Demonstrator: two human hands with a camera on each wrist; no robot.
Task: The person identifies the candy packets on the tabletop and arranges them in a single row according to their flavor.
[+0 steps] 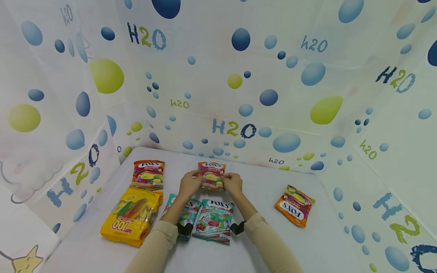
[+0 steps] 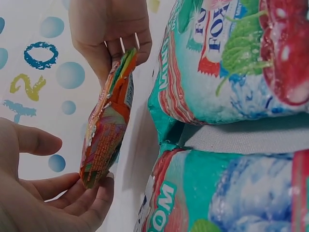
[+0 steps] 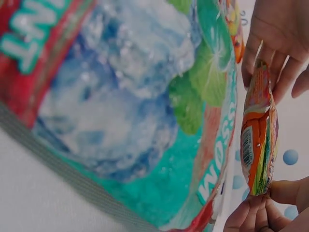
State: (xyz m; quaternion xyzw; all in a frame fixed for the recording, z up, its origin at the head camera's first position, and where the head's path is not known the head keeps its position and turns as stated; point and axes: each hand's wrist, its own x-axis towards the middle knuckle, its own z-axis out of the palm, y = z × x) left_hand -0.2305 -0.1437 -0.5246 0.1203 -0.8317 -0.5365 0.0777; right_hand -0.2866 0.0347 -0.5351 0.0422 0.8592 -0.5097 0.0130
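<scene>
As the Fox's Fruits candy packet [image 1: 212, 175] is held crosswise below frame centre, its left edge is cradled by the left hand [image 1: 190, 184] and its right pinched by the right hand [image 1: 233, 183], neither being nearer

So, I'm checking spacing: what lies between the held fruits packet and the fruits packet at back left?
In the head view, the left hand, touching the held packet, then bare white tabletop.
</scene>
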